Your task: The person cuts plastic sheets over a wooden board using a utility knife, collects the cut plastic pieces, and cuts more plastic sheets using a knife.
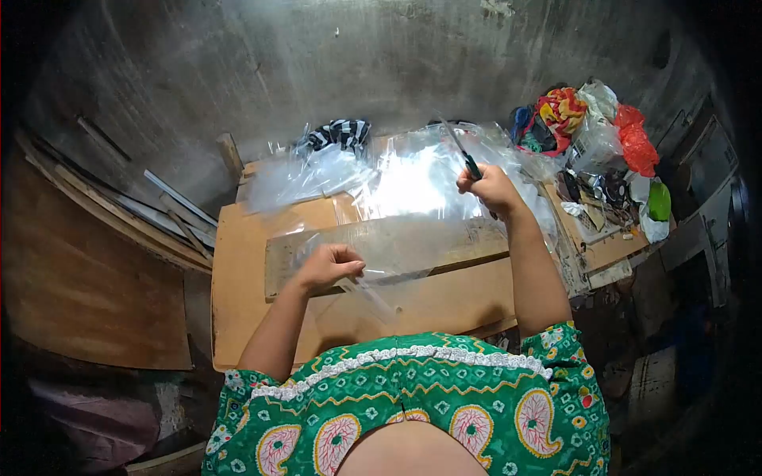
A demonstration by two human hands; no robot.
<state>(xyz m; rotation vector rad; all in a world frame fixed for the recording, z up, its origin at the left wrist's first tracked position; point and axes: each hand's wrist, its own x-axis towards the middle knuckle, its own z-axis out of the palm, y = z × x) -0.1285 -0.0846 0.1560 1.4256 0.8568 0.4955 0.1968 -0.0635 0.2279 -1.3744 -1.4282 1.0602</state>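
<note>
My left hand (329, 268) is closed in a pinch on a clear plastic sheet (371, 298), low over the near part of the table. The sheet is so transparent that its outline is hard to follow. Raised at the right, my right hand (490, 190) wraps around the dark handle of what looks like a knife (458, 147). Its long thin blade points up and to the left. Beneath both hands lies a wooden board (397, 242) across the brown tabletop (238, 262).
Shiny clear plastic sheets (421, 178) are piled along the back, beside a black-and-white checked cloth (340, 135). At right sit colourful cloths, a red plastic bag (635, 141), a green item (659, 200) and small clutter. Wood strips (181, 198) lean at left; a grey wall (381, 63) stands behind.
</note>
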